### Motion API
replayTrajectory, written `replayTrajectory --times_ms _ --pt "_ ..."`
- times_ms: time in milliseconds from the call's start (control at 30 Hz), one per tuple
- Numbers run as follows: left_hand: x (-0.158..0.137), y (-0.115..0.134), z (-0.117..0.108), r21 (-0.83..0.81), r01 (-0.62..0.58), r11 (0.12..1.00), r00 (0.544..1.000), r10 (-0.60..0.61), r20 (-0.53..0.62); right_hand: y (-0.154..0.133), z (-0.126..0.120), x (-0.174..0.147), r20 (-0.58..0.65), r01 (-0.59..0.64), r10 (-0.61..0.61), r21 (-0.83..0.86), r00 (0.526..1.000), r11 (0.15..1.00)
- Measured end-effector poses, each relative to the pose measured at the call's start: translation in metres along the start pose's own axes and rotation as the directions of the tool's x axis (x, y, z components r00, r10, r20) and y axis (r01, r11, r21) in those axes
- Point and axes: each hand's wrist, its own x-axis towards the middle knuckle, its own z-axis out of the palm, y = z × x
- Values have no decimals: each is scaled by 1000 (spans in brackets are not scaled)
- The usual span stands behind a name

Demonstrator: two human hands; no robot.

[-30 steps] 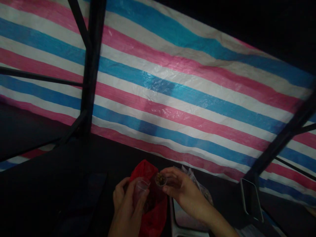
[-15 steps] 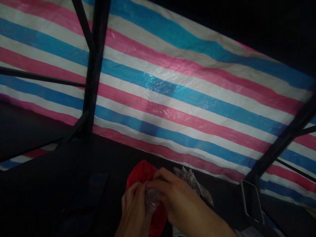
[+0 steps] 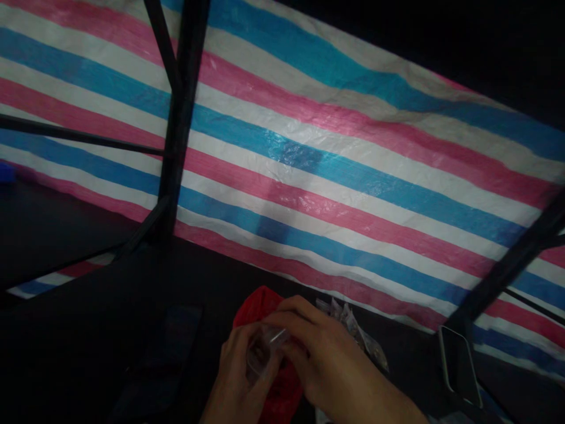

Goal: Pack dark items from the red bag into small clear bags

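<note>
At the bottom middle of the frame, the left hand (image 3: pixel 236 377) and the right hand (image 3: pixel 322 359) both pinch a small clear bag (image 3: pixel 261 348) with closed fingers, right above a red bag (image 3: pixel 276 388).

Both hands meet at 6 o'clock: left hand (image 3: pixel 238 377) just left of right hand (image 3: pixel 322 359), small clear bag (image 3: pixel 262 350) between them. Plastic bag (image 3: pixel 265 306) behind and under them. Packets (image 3: pixel 357 335) at 4 o'clock, phone (image 3: pixel 459 365) further right. Tarp (image 3: pixel 331 176) at 12, post (image 3: pixel 180 118) at 10.
</note>
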Motion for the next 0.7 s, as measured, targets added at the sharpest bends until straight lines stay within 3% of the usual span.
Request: replayTrajectory --times_ms 100,200,267,333,433,567,700 --pt "-1 20 -10 -191 61 980 985 -89 -146 9 2 3 -137 -95 93 -10 986 995" --pt "-3 40 -22 -261 107 959 920 -195 -340 23 9 6 -34 -210 207 -146 978 967" --pt "-4 47 -29 -150 228 962 879 -270 -392 33 17 8 59 -231 253 -250 966 940" --pt "-4 46 -32 50 375 926 877 -337 -341 43 28 11 96 -231 270 -297 958 927" --pt "-4 32 -30 302 365 880 929 -325 -177 56 44 20 101 -241 287 -327 952 914" --pt "-2 9 -19 396 270 878 956 -294 -2 68 55 31 93 -230 275 -334 957 914" --pt "3 0 -11 360 252 898 964 -267 -10 75 53 35 150 -153 204 -297 967 943"
